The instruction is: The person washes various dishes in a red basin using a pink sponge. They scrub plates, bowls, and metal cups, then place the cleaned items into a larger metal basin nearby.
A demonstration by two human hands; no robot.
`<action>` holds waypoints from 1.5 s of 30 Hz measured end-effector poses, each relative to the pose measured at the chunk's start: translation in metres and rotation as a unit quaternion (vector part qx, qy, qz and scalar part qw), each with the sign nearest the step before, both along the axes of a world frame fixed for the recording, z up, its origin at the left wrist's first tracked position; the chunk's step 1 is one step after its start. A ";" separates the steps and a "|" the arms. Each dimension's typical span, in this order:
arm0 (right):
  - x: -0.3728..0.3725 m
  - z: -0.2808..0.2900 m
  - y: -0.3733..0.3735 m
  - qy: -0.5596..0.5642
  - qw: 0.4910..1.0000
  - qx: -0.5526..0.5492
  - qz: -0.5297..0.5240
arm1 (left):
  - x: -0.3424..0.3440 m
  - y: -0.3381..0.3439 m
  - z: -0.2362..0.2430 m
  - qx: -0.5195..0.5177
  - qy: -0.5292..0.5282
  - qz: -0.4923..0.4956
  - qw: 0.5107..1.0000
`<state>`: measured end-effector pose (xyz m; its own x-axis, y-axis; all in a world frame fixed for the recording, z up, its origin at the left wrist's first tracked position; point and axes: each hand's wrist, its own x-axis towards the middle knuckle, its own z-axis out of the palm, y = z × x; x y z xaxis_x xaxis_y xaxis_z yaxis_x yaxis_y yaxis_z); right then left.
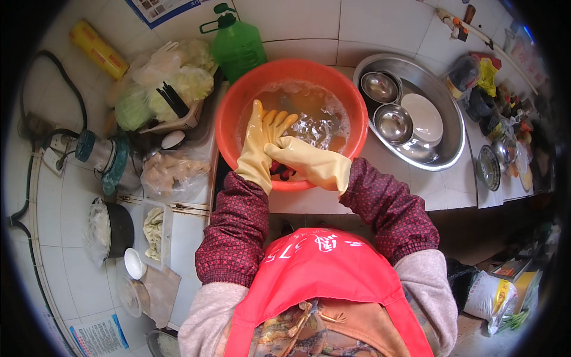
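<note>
While left hand (262,140) meets right hand (300,156), orange basin (229,119), white tiled counter (440,184)

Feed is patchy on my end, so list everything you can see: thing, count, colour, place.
basin: one, orange-red, counter centre, holding foamy water
jug: one, green, behind the basin
steel pan: one, silver, right of the basin
steel bowls: two, silver, inside the pan
plate: one, white, inside the pan
cabbage bag: one, clear with pale green leaves, left of the jug
roll: one, yellow, far left
apron: one, red, worn
left hand: yellow glove, over the basin
right hand: yellow glove, gripping the left glove
</note>
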<state>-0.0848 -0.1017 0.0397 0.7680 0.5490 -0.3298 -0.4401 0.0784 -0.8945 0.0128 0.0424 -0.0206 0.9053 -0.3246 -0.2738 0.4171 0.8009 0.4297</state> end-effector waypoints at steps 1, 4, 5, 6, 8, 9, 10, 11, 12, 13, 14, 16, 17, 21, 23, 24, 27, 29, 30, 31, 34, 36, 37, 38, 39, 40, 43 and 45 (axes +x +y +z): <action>0.000 0.000 0.001 -0.002 1.000 0.002 -0.009 | 0.007 0.001 -0.008 0.000 -0.017 -0.012 1.000; 0.003 -0.009 -0.002 0.081 0.996 0.034 -0.012 | 0.023 0.003 -0.027 0.087 -0.021 0.035 0.995; 0.009 -0.015 -0.002 0.118 0.993 -0.004 -0.010 | 0.026 0.004 -0.030 0.130 -0.002 0.071 0.989; 0.016 -0.022 -0.007 -0.046 0.977 -0.196 0.069 | 0.029 0.007 -0.031 0.219 -0.034 0.101 0.970; 0.031 -0.038 -0.029 -0.332 0.816 -0.421 0.214 | 0.034 0.018 -0.029 0.387 -0.092 0.152 0.905; 0.038 -0.046 -0.042 -0.421 0.752 -0.447 0.240 | 0.035 0.031 -0.027 0.490 -0.120 0.131 0.853; 0.043 -0.055 -0.055 -0.469 0.703 -0.476 0.243 | 0.037 0.046 -0.023 0.581 -0.173 0.095 0.790; 0.050 -0.059 -0.071 -0.462 0.734 -0.442 0.230 | 0.042 0.056 -0.022 0.673 -0.181 0.060 0.715; 0.054 -0.063 -0.083 -0.378 0.775 -0.472 0.183 | 0.047 0.061 -0.021 0.717 -0.215 0.014 0.663; 0.057 -0.065 -0.094 -0.372 0.785 -0.474 0.144 | 0.055 0.064 -0.021 0.768 -0.206 -0.030 0.606; 0.056 -0.065 -0.103 -0.355 0.761 -0.533 0.107 | 0.060 0.065 -0.022 0.804 -0.213 -0.066 0.551; 0.048 -0.060 -0.116 -0.393 0.655 -0.633 0.124 | 0.066 0.059 -0.028 0.817 -0.247 -0.168 0.493; 0.043 -0.057 -0.119 -0.417 0.595 -0.677 0.115 | 0.064 0.053 -0.033 0.807 -0.257 -0.204 0.490; 0.022 -0.045 -0.123 -0.530 0.689 -0.491 -0.055 | 0.049 0.032 -0.047 0.799 -0.323 -0.300 0.409; 0.019 -0.043 -0.121 -0.507 0.687 -0.516 -0.070 | 0.045 0.028 -0.050 0.820 -0.356 -0.313 0.321; 0.019 -0.043 -0.121 -0.506 0.685 -0.520 -0.071 | 0.046 0.027 -0.049 0.818 -0.362 -0.328 0.303; 0.021 -0.046 -0.120 -0.503 0.678 -0.530 -0.077 | 0.048 0.027 -0.045 0.794 -0.382 -0.345 0.323; 0.021 -0.048 -0.120 -0.504 0.679 -0.527 -0.082 | 0.048 0.027 -0.039 0.773 -0.369 -0.312 0.412; 0.021 -0.049 -0.120 -0.499 0.683 -0.527 -0.086 | 0.045 0.027 -0.036 0.709 -0.344 -0.283 0.547; 0.020 -0.049 -0.121 -0.493 0.686 -0.528 -0.087 | 0.042 0.025 -0.033 0.653 -0.291 -0.242 0.656; 0.020 -0.047 -0.120 -0.501 0.688 -0.516 -0.097 | 0.029 0.022 -0.023 0.465 -0.128 -0.158 0.862; 0.019 -0.044 -0.119 -0.498 0.688 -0.519 -0.096 | 0.027 0.019 -0.019 0.400 -0.093 -0.142 0.901; 0.019 -0.042 -0.119 -0.490 0.688 -0.528 -0.090 | 0.027 0.018 -0.019 0.411 -0.065 -0.147 0.897; 0.019 -0.040 -0.119 -0.483 0.688 -0.536 -0.085 | 0.029 0.018 -0.020 0.405 -0.055 -0.150 0.901; 0.018 -0.038 -0.119 -0.479 0.693 -0.532 -0.081 | 0.033 0.018 -0.021 0.401 -0.043 -0.138 0.904; 0.017 -0.035 -0.119 -0.478 0.698 -0.527 -0.079 | 0.037 0.019 -0.023 0.364 -0.043 -0.169 0.915; 0.015 -0.030 -0.119 -0.458 0.702 -0.540 -0.075 | 0.046 0.027 -0.025 0.347 -0.075 -0.247 0.902; 0.014 -0.027 -0.118 -0.446 0.701 -0.552 -0.066 | 0.046 0.032 -0.021 0.467 -0.116 -0.316 0.818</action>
